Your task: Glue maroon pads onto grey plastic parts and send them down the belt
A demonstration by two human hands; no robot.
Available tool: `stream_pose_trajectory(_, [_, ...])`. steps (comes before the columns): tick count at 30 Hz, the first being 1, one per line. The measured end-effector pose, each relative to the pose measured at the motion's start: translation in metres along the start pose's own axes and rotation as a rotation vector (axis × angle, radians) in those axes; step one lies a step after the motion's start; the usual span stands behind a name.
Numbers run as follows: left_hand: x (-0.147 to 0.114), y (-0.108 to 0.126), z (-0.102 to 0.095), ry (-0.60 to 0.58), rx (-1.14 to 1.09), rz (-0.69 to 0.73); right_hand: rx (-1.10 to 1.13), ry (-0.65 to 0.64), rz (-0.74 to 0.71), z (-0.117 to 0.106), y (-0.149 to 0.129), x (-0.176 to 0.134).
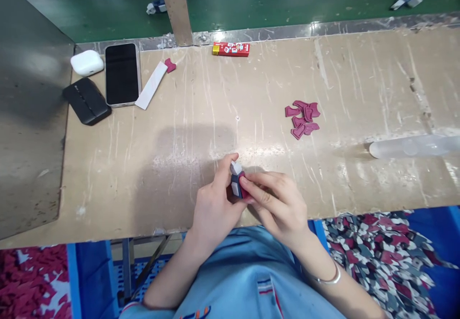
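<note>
Near the table's front edge, my left hand [214, 205] is closed around a small plastic part in navy, white and maroon [235, 183]. The fingers of my right hand [280, 204] press on the maroon side of that same part, and hide some of it. Its white end points away from me. Ahead and to the right of my hands lies a loose group of maroon plastic pieces [304, 118], several in number.
A phone [122, 74], a white earbud case [86, 63], a black box [88, 101] and a white strip [151, 85] lie back left. A red packet [230, 49] lies behind; a clear tube [413, 145] is at right. Blue bins [91, 278] of pieces stand below the table [223, 98].
</note>
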State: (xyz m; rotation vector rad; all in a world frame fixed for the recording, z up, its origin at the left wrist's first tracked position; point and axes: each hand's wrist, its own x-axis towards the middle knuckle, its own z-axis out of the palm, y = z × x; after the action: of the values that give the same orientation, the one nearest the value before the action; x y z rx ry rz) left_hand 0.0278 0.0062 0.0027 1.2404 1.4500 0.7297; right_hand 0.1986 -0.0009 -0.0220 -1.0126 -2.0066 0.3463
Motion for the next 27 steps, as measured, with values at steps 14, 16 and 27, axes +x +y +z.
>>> stream_pose_trajectory(14, [-0.008, -0.001, -0.013, -0.305, -0.865, 0.036, 0.302, -0.033, 0.152, -0.011, -0.016, 0.009])
stream_pose_trajectory(16, [-0.009, 0.001, -0.01, -0.302, -0.867, 0.037, 0.382, 0.001, 0.235, -0.009, -0.018, 0.007])
stream_pose_trajectory(27, [-0.003, 0.0, -0.015, -0.431, -0.868, -0.017, 0.526, 0.143, 0.315, -0.004, -0.02, 0.008])
